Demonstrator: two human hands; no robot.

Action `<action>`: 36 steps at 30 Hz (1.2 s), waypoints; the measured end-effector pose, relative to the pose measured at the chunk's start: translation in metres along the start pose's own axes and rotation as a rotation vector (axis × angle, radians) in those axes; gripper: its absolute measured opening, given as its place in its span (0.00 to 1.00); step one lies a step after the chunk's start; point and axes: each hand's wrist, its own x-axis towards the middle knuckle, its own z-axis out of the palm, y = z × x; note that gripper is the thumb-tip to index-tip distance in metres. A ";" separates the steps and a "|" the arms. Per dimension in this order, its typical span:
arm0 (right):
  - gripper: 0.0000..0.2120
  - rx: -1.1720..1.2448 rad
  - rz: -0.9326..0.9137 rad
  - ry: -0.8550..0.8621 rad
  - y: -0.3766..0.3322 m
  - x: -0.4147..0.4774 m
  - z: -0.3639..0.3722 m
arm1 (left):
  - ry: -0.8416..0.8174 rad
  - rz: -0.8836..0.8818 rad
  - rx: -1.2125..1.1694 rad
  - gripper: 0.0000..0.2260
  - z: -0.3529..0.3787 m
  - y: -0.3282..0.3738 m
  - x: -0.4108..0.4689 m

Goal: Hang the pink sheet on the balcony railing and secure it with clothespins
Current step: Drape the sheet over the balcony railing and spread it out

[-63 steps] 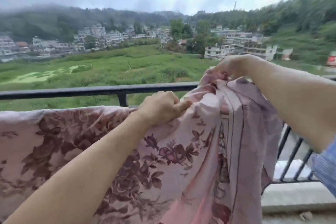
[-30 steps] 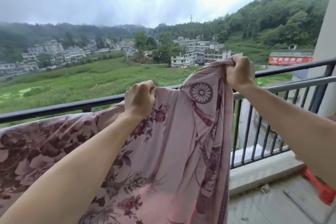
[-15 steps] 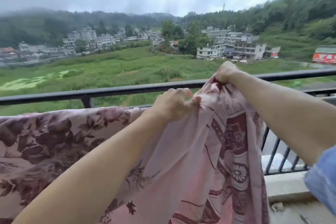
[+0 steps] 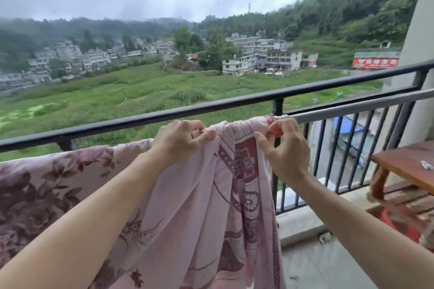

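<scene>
Pink sheet (image 4: 211,195) hangs over the grey bar (image 4: 352,107) just inside the black railing (image 4: 141,117), bunched at its rt end. Left hand (image 4: 178,142) & right hand (image 4: 287,150) both pinch the top edge w/ curled fingers. Looks soft, thin, floppy, prob. light. Best held at the top edge.

The pink sheet (image 4: 187,206) is thin matt printed cloth; the balcony railing (image 4: 131,121) is smooth black-painted metal, the silvery bar (image 4: 352,109) bare metal; the right surface (image 4: 406,164) is reddish polished wood.
</scene>
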 end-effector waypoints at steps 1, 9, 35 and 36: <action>0.19 -0.045 0.044 -0.076 0.005 -0.018 0.001 | 0.022 0.009 0.003 0.19 0.001 0.003 -0.003; 0.08 -0.218 0.068 -0.206 0.017 -0.040 -0.005 | 0.277 0.138 0.102 0.28 0.006 0.025 -0.021; 0.13 -0.343 0.200 -0.688 0.180 0.220 -0.102 | 0.033 -0.079 0.052 0.17 0.094 0.187 0.097; 0.16 -0.300 0.136 -0.599 0.180 0.217 -0.110 | 0.077 -0.078 0.033 0.17 0.096 0.187 0.096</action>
